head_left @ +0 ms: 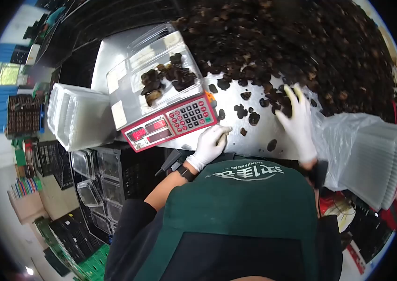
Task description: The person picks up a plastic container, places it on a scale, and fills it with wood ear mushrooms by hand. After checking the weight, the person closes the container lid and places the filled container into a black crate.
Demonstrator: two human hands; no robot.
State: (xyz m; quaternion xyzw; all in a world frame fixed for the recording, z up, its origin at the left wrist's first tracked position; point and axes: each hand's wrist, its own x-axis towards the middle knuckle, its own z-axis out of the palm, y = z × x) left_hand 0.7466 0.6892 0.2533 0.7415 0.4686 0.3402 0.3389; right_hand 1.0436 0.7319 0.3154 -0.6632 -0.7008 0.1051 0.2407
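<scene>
One apron (pixel 245 210), two gloved hands (pixel 211 143) (pixel 298 121), one scale (pixel 170 122).

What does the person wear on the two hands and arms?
Thin white gloves cover the left hand and the right hand. A black wristband, perhaps a watch, sits on the left wrist. The left forearm is bare below a dark sleeve; a dark cuff covers the right wrist.

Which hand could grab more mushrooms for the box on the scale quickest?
Probably the right hand: its fingers are spread at the edge of the mushroom pile, touching loose pieces. The left hand is curled beside the scale, away from the pile.
</scene>
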